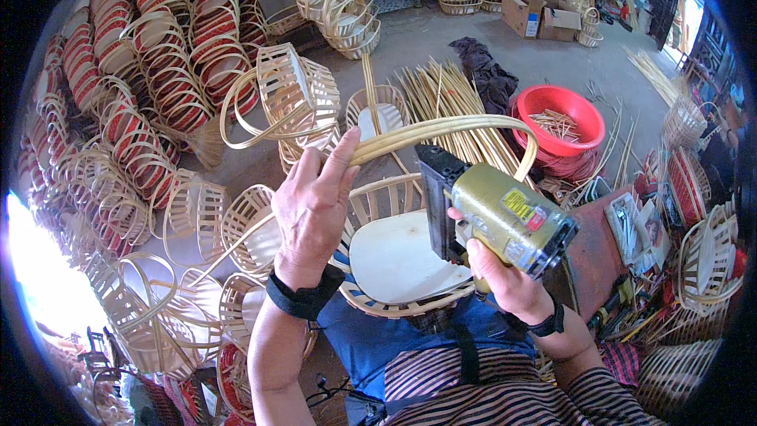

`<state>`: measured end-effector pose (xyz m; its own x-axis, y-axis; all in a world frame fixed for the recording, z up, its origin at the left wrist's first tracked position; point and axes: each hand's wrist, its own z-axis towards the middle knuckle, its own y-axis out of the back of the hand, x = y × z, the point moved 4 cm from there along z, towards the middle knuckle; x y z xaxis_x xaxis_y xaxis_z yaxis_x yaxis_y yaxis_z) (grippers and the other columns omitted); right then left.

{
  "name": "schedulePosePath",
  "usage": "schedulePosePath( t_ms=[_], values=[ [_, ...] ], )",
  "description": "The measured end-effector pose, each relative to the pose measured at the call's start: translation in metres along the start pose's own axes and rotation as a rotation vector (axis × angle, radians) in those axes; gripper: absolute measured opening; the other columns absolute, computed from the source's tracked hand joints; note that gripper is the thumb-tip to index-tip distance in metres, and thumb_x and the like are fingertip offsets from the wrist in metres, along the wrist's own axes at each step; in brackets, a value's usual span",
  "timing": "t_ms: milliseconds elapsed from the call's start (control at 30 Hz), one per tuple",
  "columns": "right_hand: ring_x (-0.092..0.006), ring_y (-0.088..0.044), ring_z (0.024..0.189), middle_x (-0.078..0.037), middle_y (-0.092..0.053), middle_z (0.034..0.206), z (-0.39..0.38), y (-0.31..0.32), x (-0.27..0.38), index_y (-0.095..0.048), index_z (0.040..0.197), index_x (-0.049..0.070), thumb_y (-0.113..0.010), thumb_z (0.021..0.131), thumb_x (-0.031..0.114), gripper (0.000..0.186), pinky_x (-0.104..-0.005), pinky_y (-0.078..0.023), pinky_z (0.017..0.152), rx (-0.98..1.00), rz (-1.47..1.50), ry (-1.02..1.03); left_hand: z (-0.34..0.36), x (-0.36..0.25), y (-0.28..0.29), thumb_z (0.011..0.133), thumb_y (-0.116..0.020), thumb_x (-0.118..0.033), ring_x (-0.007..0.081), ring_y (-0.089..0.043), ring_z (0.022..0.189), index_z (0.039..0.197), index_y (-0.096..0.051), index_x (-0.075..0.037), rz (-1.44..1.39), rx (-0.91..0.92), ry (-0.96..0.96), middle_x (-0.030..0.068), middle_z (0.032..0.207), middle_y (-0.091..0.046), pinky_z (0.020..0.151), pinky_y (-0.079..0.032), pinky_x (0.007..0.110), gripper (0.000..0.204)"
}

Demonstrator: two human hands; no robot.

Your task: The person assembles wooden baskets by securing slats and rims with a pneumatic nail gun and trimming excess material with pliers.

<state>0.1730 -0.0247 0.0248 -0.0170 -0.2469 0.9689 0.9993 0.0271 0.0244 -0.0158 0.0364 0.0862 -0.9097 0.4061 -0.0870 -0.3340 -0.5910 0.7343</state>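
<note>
On my lap rests a wooden-strip basket (378,300) with a pale flat bottom, its open side facing up. A bent bamboo handle (441,125) arches over its far side. My left hand (311,201) is closed round the left part of this handle, fingers pointing up and away. In my right hand (505,280) is a gold and black staple gun (501,209), its long dark nose over the right side of the basket. The nose hides part of the basket's right wall, and I cannot tell whether it touches the wood.
Stacked red and natural baskets (158,55) fill the far left. Loose baskets (296,95) stand ahead and at my left. Beyond the handle lie bamboo strips (457,99) and a dark cloth (482,71). A red basin (560,102) holds short sticks. Cardboard boxes (524,16) sit farther back.
</note>
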Motion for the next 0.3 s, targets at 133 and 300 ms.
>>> schedulePosePath(
  t_ms=[133,300],
  values=[
    [-0.0173,-0.054,0.077,-0.009,-0.055,0.087,-0.001,-0.005,-0.0072,-0.051,0.094,0.0,-0.055,0.073,0.005,0.022,-0.0278,-0.043,0.068,0.033,-0.048,-0.05,0.0006,-0.0014,-0.0009,0.07,-0.058,-0.016,0.0198,-0.049,0.059,0.107,-0.05,-0.017,-0.016,-0.026,-0.031,0.005,0.065,-0.041,0.049,-0.04,0.031,0.038],
    [-0.0021,-0.037,0.054,-0.009,-0.047,0.11,0.0016,-0.0086,-0.0068,-0.03,0.12,0.004,-0.04,0.082,0.008,0.039,-0.0173,-0.037,0.05,0.184,-0.186,0.093,0.0025,-0.0039,-0.0017,0.072,-0.057,-0.018,0.0205,-0.049,0.06,0.107,-0.049,-0.016,-0.003,0.024,-0.027,0.0059,0.065,-0.041,0.05,-0.041,0.031,0.036]
  ],
)
